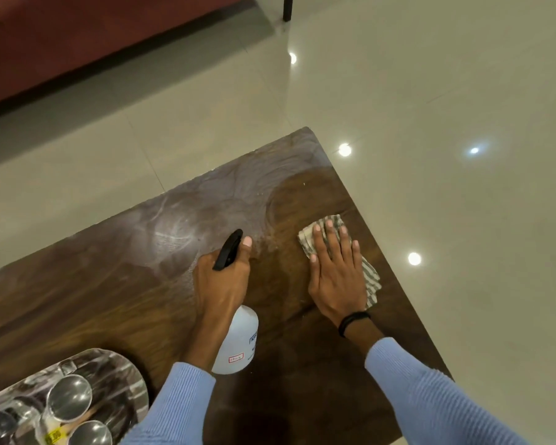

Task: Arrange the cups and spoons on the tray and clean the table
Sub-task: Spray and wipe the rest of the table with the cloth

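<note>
Flat under R fingers (329, 234): cloth (371, 277) (striped)

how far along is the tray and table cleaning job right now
Done: cups stand on the tray. In hand: left hand holds the spray bottle; right hand presses the cloth on the table. Left: wiping the far streaks.

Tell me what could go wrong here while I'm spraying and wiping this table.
The cloth under your right hand lies near the table edge, so a wide stroke might slide off. The spray bottle in your left hand hangs low; swinging back, it could knock the cups on the tray.
</note>
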{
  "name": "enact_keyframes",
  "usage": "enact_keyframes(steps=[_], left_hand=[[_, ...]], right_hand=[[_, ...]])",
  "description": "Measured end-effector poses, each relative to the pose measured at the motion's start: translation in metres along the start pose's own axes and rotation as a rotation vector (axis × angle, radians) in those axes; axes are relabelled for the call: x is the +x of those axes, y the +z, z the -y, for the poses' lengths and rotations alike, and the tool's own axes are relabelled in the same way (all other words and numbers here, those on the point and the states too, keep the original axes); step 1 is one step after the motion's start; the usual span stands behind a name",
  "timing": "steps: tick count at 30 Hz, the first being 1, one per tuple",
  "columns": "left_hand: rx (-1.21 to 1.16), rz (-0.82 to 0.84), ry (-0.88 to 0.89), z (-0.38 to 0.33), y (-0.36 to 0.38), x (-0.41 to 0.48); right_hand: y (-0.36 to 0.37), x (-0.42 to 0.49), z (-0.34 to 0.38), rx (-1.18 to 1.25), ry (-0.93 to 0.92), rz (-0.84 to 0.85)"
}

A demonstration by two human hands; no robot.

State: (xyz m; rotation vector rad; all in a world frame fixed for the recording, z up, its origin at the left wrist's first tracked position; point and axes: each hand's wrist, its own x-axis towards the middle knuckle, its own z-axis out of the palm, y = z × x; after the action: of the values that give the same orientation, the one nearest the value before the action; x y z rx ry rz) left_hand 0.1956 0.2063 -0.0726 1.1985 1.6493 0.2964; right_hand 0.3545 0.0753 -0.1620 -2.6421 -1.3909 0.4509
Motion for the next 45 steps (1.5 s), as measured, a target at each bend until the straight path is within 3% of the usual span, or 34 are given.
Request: enact_keyframes(steps=[17,25,28,32,35,37,39,42,45], left_hand=[[-0.031,-0.030,-0.032,-0.003,-0.012,0.009],[-0.099,-0.109,-0.046,0.008,-0.031,0.009],[-0.079,-0.130,-0.062,0.015,-0.036,0.007],[-0.078,-0.164,-0.104,0.020,-0.040,0.006],[-0.100,-0.170,-0.139,0.021,-0.046,0.006],[-0.122,-0.168,-0.146,0.022,-0.051,0.007],[-0.123,-0.169,-0.138,0.023,-0.053,0.007],[-0.118,-0.181,-0.116,0.026,-0.057,0.007],[-0.111,-0.200,-0.127,0.031,-0.061,0.003]], right_hand=[[-0.002,0.009,0.006,-0.001,0.055,-0.008],[-0.021,0.169,0.049,0.114,0.301,-0.087],[-0.014,0.187,0.095,0.082,0.099,-0.052],[0.010,0.109,0.137,0.018,-0.357,0.077],[0.014,0.044,0.107,0.042,-0.455,0.108],[0.006,0.046,0.074,0.031,-0.356,0.059],[-0.005,0.082,0.061,-0.005,-0.146,0.000],[-0.013,0.146,0.089,0.013,0.108,-0.078],[-0.001,0.167,0.157,0.007,-0.024,-0.046]])
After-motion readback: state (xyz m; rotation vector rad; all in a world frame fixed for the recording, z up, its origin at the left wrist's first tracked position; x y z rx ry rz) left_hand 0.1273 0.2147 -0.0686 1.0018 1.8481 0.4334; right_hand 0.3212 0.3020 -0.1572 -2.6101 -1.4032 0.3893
